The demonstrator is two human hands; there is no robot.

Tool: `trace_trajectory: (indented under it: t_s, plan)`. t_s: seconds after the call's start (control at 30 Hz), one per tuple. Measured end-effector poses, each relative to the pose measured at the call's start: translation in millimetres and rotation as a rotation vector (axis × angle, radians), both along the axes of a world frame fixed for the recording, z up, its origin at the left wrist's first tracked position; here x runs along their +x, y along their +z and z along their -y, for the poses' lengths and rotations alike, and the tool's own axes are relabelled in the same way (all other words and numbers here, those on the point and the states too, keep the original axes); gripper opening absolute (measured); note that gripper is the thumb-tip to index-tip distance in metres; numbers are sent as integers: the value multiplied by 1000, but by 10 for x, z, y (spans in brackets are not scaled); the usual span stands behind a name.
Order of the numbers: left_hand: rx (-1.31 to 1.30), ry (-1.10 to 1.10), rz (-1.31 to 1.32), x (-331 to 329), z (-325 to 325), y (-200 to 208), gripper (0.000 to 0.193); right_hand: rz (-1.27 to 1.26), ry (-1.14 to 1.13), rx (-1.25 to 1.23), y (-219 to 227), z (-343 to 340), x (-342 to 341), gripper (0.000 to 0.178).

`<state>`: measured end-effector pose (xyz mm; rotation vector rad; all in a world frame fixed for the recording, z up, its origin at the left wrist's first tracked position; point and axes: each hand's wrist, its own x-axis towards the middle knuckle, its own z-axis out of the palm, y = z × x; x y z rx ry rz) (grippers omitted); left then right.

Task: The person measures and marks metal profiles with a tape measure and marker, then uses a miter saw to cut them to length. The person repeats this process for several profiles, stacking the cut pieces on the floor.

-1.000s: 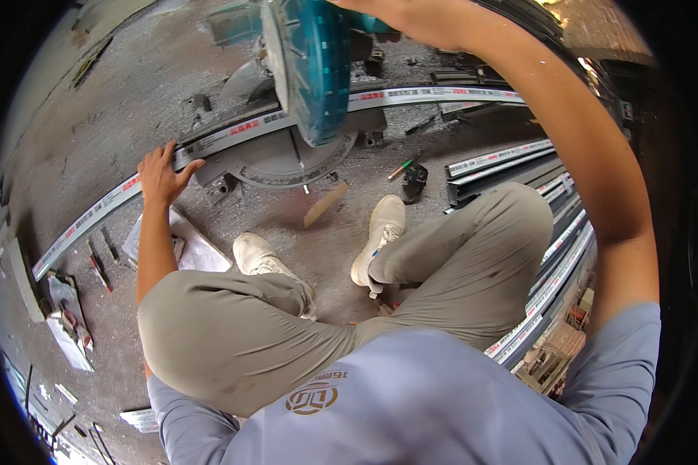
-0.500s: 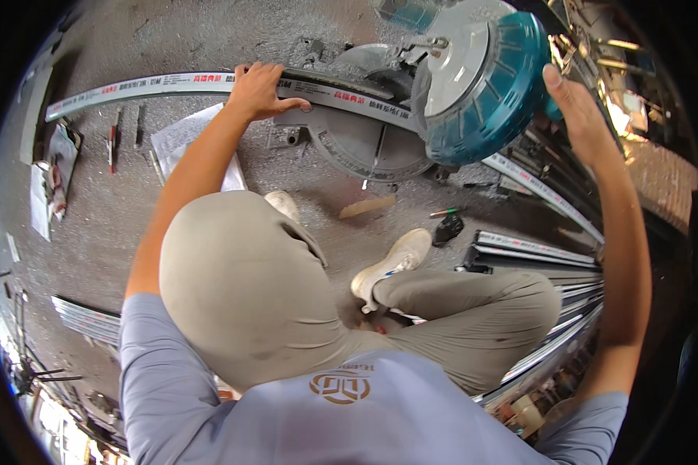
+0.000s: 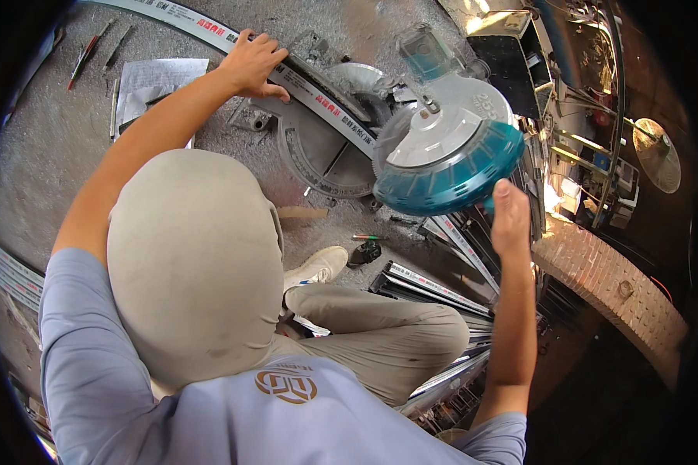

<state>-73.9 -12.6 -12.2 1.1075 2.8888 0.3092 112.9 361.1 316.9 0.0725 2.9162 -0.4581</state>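
Observation:
My left hand [image 3: 253, 66] lies over a long, silvery profile [image 3: 332, 108] with a printed protective film, fingers curled over its far edge and thumb on the near side. The profile runs from the upper left across the grey base [image 3: 298, 147] of a mitre saw. Its far right end goes behind the saw's teal and silver head [image 3: 450, 170], where the round blade [image 3: 388, 139] partly shows. At the right of that head, my right hand [image 3: 512, 221] is closed around the handle, which is mostly hidden by the fingers.
Written papers [image 3: 163, 77] and pens [image 3: 85, 60] lie on the dusty floor at left. More profiles are stacked at right [image 3: 434, 287] and at far left [image 3: 12, 271]. A marker [image 3: 368, 237] and a black lump [image 3: 364, 253] lie near my shoe [image 3: 318, 267]. Bricks [image 3: 613, 279] stand at right.
The whole view has turned, so the profile now slants down to the right and more of the right side shows. Both hands keep their places on the profile and the saw handle.

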Motion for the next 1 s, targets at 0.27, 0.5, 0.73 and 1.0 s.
trace_trajectory:
  t_s: [0.27,0.5,0.73,1.0]
  plan:
    - [23,-1,-27,54,-34,-36,87,-196,67,130,-706,523,745,70]
    - [-40,11,-16,114,-3,83,85,-278,66,155,-1065,658,985,69]
    - [6,-52,-59,34,33,-57,79,-260,95,179,-1197,620,1107,68]
    - [29,-63,-39,43,64,-40,79,-270,96,161,-1247,654,1132,68]
